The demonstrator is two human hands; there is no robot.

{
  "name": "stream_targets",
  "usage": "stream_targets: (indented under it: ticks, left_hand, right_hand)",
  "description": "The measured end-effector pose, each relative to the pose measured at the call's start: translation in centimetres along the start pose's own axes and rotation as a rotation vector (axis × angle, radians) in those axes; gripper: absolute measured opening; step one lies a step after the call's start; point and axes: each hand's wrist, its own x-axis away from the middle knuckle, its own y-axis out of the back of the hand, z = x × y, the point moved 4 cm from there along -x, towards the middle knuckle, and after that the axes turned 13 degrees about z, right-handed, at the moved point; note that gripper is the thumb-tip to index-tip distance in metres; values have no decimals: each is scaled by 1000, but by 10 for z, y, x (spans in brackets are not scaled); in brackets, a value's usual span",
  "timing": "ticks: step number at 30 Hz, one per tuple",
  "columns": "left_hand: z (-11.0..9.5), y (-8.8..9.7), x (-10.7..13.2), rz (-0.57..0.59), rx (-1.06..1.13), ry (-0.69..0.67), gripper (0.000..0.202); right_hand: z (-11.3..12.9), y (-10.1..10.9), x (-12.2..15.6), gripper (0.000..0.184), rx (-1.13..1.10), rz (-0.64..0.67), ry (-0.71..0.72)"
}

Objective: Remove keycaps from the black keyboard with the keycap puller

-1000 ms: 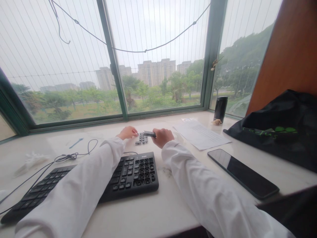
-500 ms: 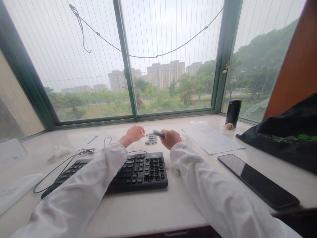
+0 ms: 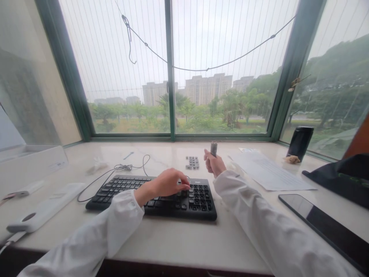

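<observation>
My left hand (image 3: 170, 182) is over the right part of a black keyboard (image 3: 184, 211). Its thumb and fingertips close together at the top left of the number pad; what lies between them is hidden. Many number pad positions show bare sockets without caps. Beyond the keyboard, several loose keycaps (image 3: 192, 162) lie in rows on the white tabletop. My right hand (image 3: 215, 163) is closed round a small grey hand tool (image 3: 213, 148), whose end points upward. It is held to the right of the loose keycaps, behind the keyboard's right corner.
A black phone (image 3: 323, 227) and printed paper (image 3: 271, 171) lie at right, with a black can (image 3: 301, 143) and dark bag (image 3: 343, 179) beyond. The keyboard cable (image 3: 122, 167) coils behind left. A white power strip-like device (image 3: 46, 207) lies at left; the window (image 3: 173, 96) stands behind.
My left hand has come back from beside the loose keycaps to the keyboard's number pad. My right hand has turned the tool from pointing left to upright. The view has shifted left.
</observation>
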Motion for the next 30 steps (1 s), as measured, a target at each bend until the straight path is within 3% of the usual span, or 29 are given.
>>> stream_targets:
  ticks: [3,7,16,30]
  left_hand:
    - [-2,-9,6,-48,26,-39,24]
    - [-2,-15,10,-95,14,-38,30]
    - [-4,-19,8,-133,-3,-30,24]
    - [-4,-23,8,-190,40,53,18]
  right_hand:
    - [0,-27,11,48,-463,133,-86]
    - [4,-54,31,51,-646,156,-74]
    - [-3,-64,42,53,-494,9,-19]
    - [-2,-72,53,53,-279,-14,17]
